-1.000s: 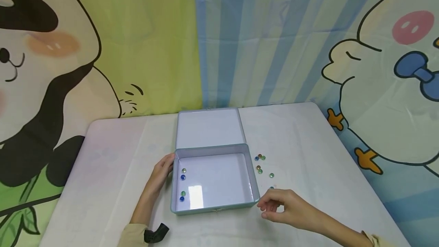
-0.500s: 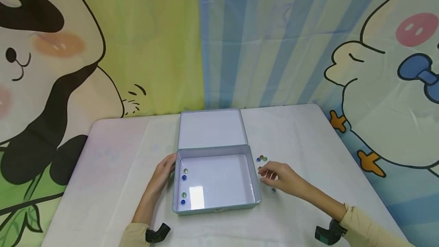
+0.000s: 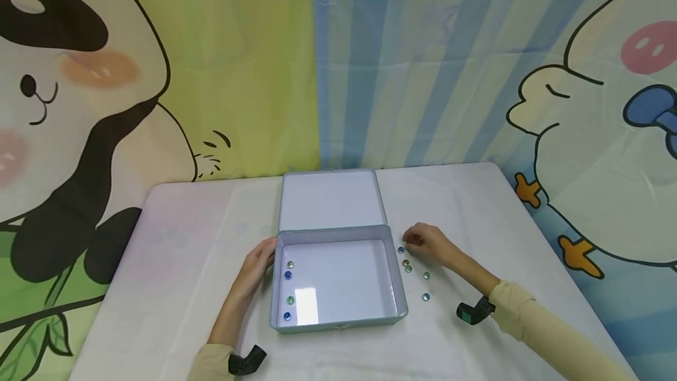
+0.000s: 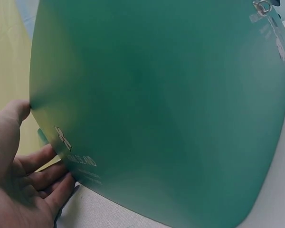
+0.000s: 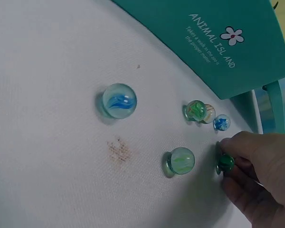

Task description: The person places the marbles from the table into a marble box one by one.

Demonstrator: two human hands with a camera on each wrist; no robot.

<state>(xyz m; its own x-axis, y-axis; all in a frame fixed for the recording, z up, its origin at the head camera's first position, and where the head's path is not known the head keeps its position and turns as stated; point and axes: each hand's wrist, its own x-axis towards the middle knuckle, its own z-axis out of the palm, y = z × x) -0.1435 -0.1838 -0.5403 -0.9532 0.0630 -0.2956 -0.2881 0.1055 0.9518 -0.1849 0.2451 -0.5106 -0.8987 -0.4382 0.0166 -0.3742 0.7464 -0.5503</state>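
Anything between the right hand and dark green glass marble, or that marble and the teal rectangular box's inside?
Nothing visible between the right hand and the marble. Toward the box, its raised right wall intervenes.

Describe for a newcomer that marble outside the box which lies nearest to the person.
Find the open box on the white table. To its right lie loose marbles. Yours is the clear marble with a blue swirl, farthest of them from the lid.

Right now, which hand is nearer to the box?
The left: the left hand touches the outside of the box near its far left corner. The right hand is apart from the box, off to its right, at a green marble.
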